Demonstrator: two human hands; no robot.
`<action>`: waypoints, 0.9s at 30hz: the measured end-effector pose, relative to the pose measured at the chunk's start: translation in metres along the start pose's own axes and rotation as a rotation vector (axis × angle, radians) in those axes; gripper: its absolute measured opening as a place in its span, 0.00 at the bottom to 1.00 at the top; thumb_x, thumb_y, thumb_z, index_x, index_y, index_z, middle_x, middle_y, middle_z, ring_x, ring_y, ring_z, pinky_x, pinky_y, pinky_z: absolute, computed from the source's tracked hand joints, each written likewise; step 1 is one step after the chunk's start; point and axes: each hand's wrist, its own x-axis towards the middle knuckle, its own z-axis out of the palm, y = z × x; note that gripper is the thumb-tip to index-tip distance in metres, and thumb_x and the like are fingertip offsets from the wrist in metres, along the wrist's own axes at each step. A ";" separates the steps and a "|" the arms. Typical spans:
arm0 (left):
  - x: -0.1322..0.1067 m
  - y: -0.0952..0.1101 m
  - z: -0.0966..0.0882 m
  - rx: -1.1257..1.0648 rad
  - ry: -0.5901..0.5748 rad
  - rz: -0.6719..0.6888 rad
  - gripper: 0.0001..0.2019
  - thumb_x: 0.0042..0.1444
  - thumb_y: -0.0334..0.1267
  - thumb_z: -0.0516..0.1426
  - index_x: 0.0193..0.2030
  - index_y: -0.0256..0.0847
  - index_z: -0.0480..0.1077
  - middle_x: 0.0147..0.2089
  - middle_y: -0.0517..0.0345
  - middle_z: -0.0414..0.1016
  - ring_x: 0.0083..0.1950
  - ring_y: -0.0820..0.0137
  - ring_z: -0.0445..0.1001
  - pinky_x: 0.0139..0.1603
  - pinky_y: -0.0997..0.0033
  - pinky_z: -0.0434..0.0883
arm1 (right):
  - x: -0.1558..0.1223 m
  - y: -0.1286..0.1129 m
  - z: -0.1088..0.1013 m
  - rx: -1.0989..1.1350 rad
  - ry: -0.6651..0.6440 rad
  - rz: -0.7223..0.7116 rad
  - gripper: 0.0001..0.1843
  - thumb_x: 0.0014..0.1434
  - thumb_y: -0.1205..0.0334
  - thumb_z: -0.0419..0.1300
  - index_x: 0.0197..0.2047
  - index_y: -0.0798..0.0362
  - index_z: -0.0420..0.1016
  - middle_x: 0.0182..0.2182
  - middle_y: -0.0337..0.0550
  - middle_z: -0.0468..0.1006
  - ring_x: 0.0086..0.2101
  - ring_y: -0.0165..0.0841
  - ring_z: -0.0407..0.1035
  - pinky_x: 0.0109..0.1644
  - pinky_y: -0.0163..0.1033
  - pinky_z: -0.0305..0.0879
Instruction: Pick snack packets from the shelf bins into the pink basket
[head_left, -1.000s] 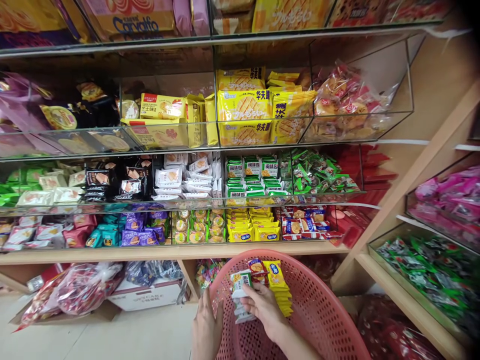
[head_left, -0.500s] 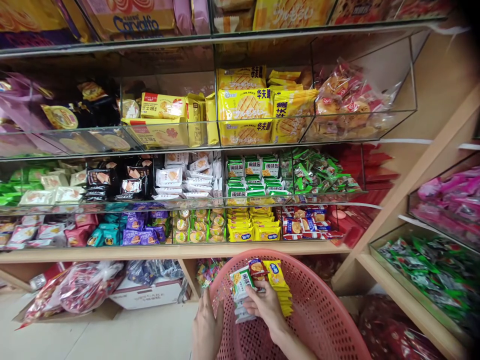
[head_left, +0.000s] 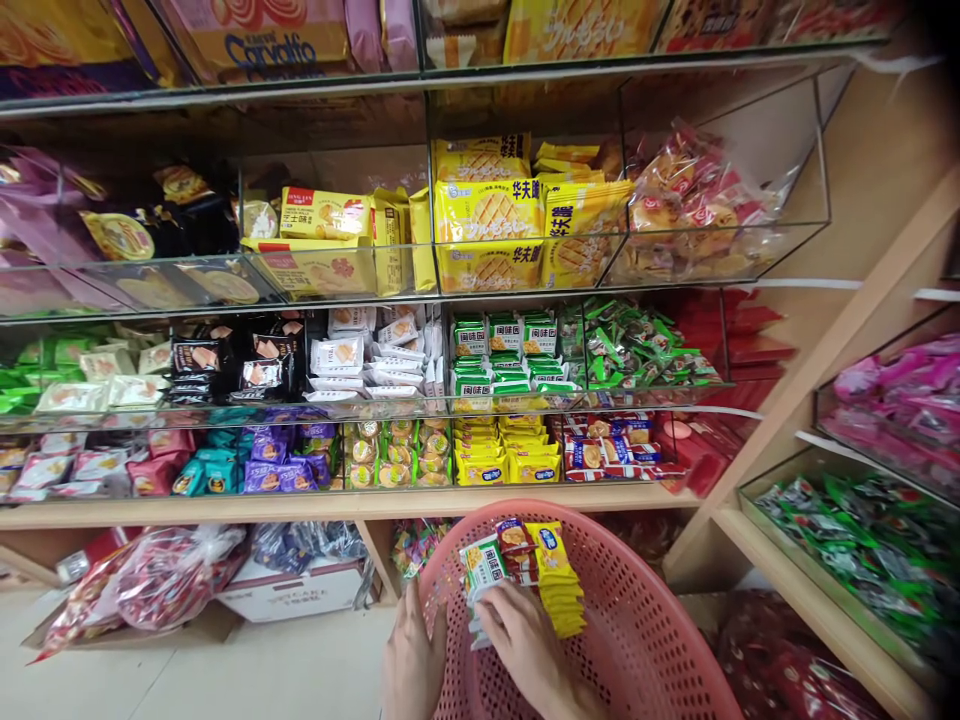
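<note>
Lying in a row inside the pink basket, the snack packs leaned on its back wall: green and white ones on the left, red ones in the middle, yellow ones on the right. The right hand was on the green and white packs, its fingers wrapped loosely over the low end of the stack and pressing on it. The left hand held the basket's rim from outside, fingers flat on the wall and thumb by the edge.

Just behind the basket stood a wooden shelf with clear bins. The lowest row of bins held yellow packs like those in the basket, red and white ones beside them, and purple ones farther left. The row above had green and white packs that matched the ones under the hand, with loose green sweets to the right. Higher up sat big yellow waffle packs.

Under the shelf, on the floor, lay a bag of red sweets and a white box. To the right, another shelf held bins of green sweets and pink sweets.
</note>
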 end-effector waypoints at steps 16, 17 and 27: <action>0.008 -0.019 0.025 -0.012 0.103 0.017 0.28 0.61 0.44 0.41 0.62 0.28 0.58 0.62 0.40 0.68 0.55 0.58 0.74 0.47 0.61 0.74 | 0.024 -0.007 0.009 -0.024 -0.109 0.093 0.11 0.64 0.63 0.49 0.34 0.49 0.70 0.34 0.38 0.76 0.36 0.32 0.73 0.37 0.33 0.63; 0.008 -0.021 0.030 -0.012 0.146 0.024 0.27 0.61 0.43 0.41 0.62 0.29 0.59 0.61 0.41 0.68 0.55 0.59 0.74 0.47 0.62 0.74 | 0.024 -0.006 0.010 -0.028 -0.110 0.094 0.11 0.64 0.63 0.48 0.34 0.49 0.70 0.33 0.38 0.76 0.36 0.32 0.73 0.37 0.33 0.63; 0.011 -0.021 0.034 -0.095 0.263 0.009 0.24 0.58 0.40 0.45 0.58 0.34 0.66 0.56 0.43 0.74 0.51 0.58 0.77 0.44 0.62 0.76 | 0.021 0.011 0.009 0.046 0.012 0.021 0.14 0.63 0.60 0.48 0.32 0.47 0.73 0.29 0.40 0.78 0.28 0.32 0.73 0.32 0.33 0.65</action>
